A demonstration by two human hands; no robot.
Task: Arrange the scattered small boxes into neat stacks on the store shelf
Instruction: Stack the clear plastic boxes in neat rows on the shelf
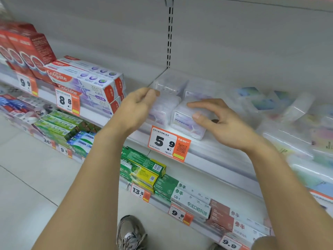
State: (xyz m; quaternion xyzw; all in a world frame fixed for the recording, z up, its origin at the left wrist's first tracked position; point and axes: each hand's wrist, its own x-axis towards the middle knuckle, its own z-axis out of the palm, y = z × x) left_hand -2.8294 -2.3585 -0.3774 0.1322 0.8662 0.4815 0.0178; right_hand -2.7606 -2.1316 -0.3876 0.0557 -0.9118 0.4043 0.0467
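Several small clear plastic boxes with pale purple labels stand on the white shelf (207,152) above a 5.9 price tag (167,142). My left hand (138,105) presses against the left side of the left stack of boxes (167,98), fingers bent around its top corner. My right hand (216,120) rests on the front right box (183,121), thumb on its face and fingers spread over its top. More clear boxes (266,103) with blue-green labels lie scattered and tilted further right, blurred.
Colgate toothpaste cartons (86,82) are stacked to the left on the same shelf, red cartons (27,49) beyond them. Green and white toothpaste boxes (144,166) fill the lower shelves. The shelf back wall (234,42) is bare. My shoe (129,231) is on the tiled floor.
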